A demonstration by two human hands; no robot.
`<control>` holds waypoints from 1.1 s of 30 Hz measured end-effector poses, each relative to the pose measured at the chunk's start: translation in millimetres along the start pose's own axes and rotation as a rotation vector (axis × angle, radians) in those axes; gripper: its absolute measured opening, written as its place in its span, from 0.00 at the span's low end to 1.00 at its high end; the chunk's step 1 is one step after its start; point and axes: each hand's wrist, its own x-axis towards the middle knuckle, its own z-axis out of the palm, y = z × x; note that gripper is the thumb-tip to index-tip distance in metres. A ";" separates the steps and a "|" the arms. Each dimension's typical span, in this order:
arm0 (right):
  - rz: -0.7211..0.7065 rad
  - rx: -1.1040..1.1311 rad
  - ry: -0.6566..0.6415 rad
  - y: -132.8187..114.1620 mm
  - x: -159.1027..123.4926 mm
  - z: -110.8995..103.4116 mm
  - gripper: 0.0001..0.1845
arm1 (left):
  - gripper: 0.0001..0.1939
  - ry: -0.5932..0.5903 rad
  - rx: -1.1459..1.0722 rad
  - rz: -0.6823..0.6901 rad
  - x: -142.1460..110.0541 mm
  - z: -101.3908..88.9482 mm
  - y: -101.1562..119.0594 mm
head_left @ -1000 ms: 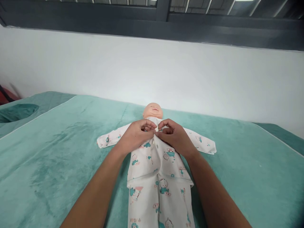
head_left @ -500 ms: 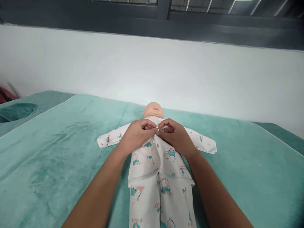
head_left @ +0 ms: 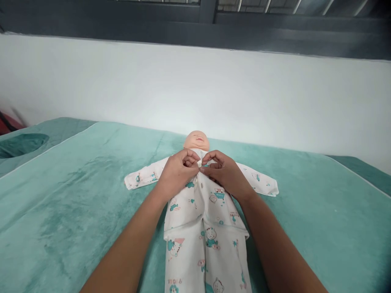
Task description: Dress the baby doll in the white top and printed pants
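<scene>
- Wall, white, seen behind the green cover.
- Doll laid face-up on the cover, head toward the wall; arms spread wide inside the sleeves.
- Trousers worn below, overlapped by the hem of the printed top; the top is lying along the doll's torso, puckered down the middle.
- Left hand and right hand brought together over the chest. Grip on both sides nearly closed, front cloth of the top pinched between thumbs and fingers.
- Fingertips slightly parted compared with half a second ago; small white piece now exposed between them, too small to be identified. Judged: hold being adjusted, work at the front opening unfinished.
- Button, apparently, seen just below the hands, untouched.
</scene>
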 end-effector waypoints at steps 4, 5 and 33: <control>0.029 0.023 -0.030 -1.4 0.7 -2.4 0.15 | 0.09 -0.021 -0.105 -0.021 1.4 0.5 -1.0; 0.030 0.026 -0.028 -1.6 0.6 -2.7 0.15 | 0.09 -0.028 -0.128 -0.024 1.9 0.4 -1.6; -0.025 -0.491 -0.205 -45.5 -37.7 -11.6 0.13 | 0.12 -0.434 0.175 0.011 -2.7 -33.7 11.0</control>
